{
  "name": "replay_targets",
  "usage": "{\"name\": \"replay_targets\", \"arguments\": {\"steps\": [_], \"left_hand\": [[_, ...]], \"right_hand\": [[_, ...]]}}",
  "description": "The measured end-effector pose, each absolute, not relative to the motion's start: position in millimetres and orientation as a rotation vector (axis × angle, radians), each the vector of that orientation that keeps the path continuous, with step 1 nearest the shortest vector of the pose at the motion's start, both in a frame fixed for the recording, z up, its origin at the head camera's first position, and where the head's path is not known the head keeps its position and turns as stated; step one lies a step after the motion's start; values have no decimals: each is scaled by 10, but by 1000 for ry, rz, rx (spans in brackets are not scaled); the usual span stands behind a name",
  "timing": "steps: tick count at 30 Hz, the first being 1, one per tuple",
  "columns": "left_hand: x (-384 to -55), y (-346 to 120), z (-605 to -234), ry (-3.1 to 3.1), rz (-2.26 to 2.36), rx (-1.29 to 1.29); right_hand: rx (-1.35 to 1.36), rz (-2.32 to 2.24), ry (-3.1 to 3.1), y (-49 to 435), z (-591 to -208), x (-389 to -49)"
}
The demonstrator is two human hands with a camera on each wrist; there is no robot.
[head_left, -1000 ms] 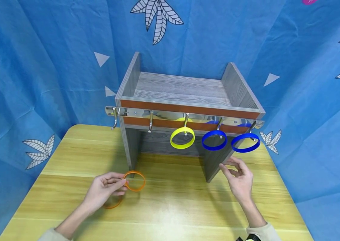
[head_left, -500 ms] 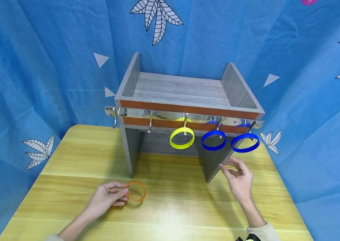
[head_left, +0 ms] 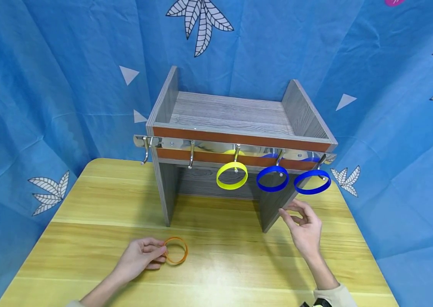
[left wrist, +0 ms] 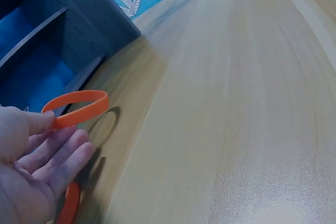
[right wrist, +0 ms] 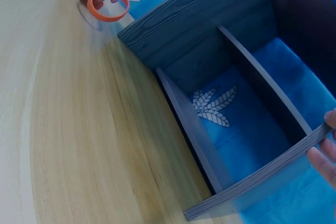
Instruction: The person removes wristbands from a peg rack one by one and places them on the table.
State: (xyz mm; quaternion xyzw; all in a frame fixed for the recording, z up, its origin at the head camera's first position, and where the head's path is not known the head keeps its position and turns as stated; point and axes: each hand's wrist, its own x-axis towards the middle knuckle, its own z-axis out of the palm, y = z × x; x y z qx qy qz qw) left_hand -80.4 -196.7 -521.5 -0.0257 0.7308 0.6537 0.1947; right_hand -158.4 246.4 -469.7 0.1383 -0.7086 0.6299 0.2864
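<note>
My left hand (head_left: 143, 258) pinches an orange silicone wristband (left wrist: 86, 112) between thumb and fingers, just above the table in front of the shelf's left side. Beneath that hand, a second orange wristband (left wrist: 69, 204) lies on the table; the head view hides it behind the hand. On the other side, my right hand (head_left: 305, 226) holds the front edge of the right side panel (head_left: 272, 211) of a grey wooden shelf (head_left: 232, 111), thumb on one face and fingers on the other.
A metal hook rail (head_left: 210, 146) runs along the shelf front. From its hooks hang a yellow wristband (head_left: 232, 186) and two blue ones; the two left hooks (head_left: 145, 151) are bare. A patterned blue cloth (head_left: 97, 76) stands behind the wooden table (head_left: 216, 273).
The left hand has come down and toward the person with the orange wristband, covering the second one in the head view. The right hand stays where it was.
</note>
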Motion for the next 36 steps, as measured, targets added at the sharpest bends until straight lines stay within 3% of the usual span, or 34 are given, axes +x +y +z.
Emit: {"name": "replay_targets", "arguments": {"steps": [36], "left_hand": [[-803, -1981, -5110, 2129, 1655, -140]], "right_hand": [[347, 1665, -1928, 2454, -4677, -1577]]}}
